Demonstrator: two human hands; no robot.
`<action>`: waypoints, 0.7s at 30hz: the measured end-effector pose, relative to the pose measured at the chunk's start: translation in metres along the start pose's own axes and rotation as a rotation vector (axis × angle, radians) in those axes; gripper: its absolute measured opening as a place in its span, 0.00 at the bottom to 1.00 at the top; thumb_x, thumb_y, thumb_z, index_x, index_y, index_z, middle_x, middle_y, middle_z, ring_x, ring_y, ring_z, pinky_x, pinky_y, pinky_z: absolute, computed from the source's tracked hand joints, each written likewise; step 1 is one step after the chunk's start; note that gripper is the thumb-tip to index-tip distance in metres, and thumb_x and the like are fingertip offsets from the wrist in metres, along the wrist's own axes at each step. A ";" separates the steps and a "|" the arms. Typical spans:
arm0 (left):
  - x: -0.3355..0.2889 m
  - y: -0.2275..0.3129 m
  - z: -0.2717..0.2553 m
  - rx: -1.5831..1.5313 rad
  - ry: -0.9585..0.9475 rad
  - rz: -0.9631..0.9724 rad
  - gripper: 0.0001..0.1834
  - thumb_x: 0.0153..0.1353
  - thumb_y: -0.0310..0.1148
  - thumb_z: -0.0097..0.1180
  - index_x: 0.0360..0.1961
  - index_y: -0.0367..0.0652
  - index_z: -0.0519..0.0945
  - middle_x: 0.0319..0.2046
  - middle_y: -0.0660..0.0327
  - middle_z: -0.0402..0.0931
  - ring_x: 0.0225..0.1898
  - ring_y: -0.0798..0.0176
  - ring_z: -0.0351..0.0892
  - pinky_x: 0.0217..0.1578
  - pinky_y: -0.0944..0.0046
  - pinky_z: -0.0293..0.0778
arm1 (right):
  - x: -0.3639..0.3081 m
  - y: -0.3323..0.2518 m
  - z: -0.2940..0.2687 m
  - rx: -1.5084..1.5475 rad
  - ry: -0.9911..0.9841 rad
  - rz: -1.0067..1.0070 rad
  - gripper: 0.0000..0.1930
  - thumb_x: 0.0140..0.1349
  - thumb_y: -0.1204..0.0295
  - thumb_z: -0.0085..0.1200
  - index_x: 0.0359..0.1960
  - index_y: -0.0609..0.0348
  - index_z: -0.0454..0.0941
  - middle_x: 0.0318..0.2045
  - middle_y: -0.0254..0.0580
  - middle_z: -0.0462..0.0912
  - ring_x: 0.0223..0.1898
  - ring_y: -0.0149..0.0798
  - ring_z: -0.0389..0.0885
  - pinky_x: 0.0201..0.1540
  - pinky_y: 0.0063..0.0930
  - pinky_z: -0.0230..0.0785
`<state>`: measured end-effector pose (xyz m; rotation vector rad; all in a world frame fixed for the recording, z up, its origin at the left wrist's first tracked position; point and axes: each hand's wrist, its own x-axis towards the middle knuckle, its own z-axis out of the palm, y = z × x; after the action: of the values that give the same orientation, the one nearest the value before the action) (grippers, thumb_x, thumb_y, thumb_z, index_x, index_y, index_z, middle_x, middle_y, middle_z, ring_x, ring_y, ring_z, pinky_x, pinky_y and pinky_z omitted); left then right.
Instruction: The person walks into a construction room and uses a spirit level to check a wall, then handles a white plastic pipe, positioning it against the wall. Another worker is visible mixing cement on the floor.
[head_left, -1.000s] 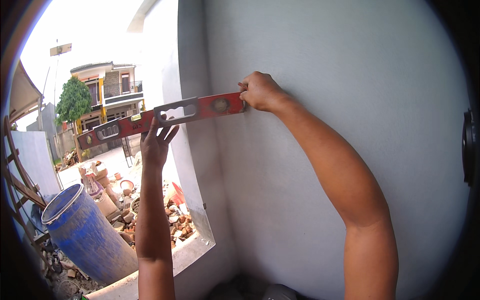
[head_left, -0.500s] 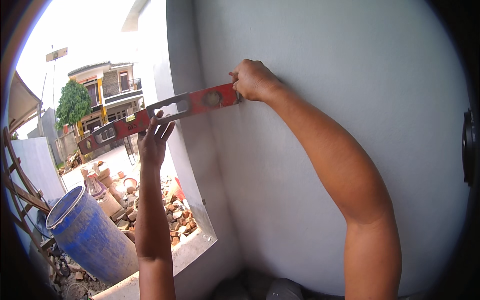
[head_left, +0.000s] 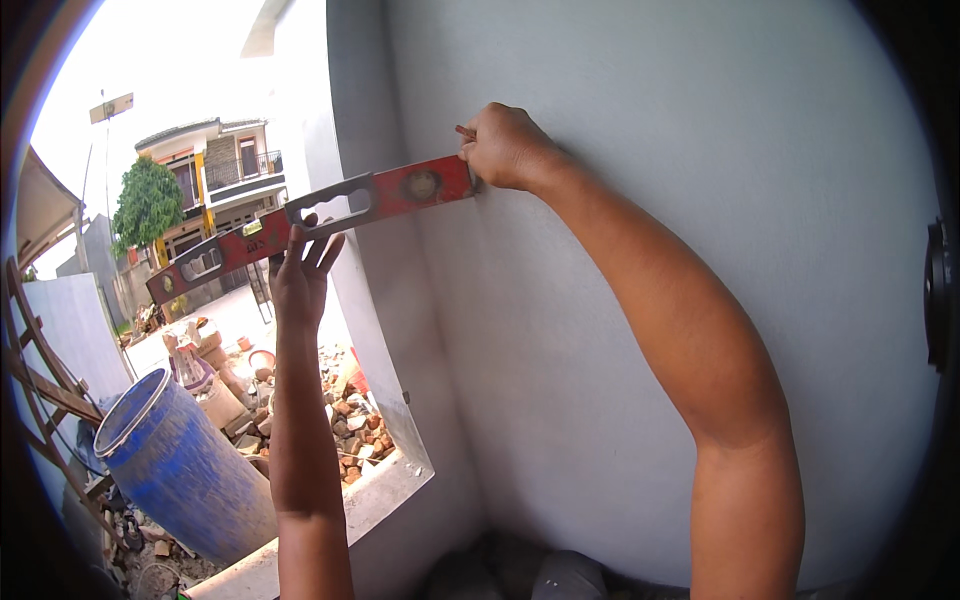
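Note:
A long red and grey spirit level [head_left: 390, 195] spans from the window opening to the grey wall, its right end higher than its left. From below, my left hand [head_left: 300, 285] supports it near the middle, with fingertips at the grey handle slot and other fingers stretched up. At the level's right end, my right hand [head_left: 510, 148] is closed close to the wall. A short reddish-brown stick [head_left: 466, 131], like a pencil end, pokes out of its fingers. The fingertips on the wall side are hidden.
Left of the wall corner is an opening with a concrete sill [head_left: 385, 495]. Beyond it stand a tilted blue barrel [head_left: 190, 470], broken bricks [head_left: 355, 430], sacks [head_left: 195, 360] and a wooden ladder-like frame [head_left: 50, 390]. A dark round object [head_left: 937, 295] is at the right edge.
The level and both hands have shifted slightly up and to the left in the picture. Both hands keep the same hold.

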<state>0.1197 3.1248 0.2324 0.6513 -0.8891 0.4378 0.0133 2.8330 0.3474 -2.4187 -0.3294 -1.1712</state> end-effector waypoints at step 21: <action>-0.001 0.008 -0.005 -0.052 -0.081 -0.022 0.16 0.70 0.34 0.47 0.53 0.38 0.75 0.47 0.54 0.77 0.56 0.50 0.74 0.63 0.40 0.65 | -0.011 0.002 -0.027 0.410 -0.046 0.031 0.13 0.66 0.68 0.46 0.27 0.62 0.75 0.14 0.34 0.71 0.13 0.24 0.63 0.15 0.23 0.57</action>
<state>0.1165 3.1340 0.2320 0.6334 -0.9662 0.3698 -0.0110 2.8183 0.3534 -2.0854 -0.4924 -0.9297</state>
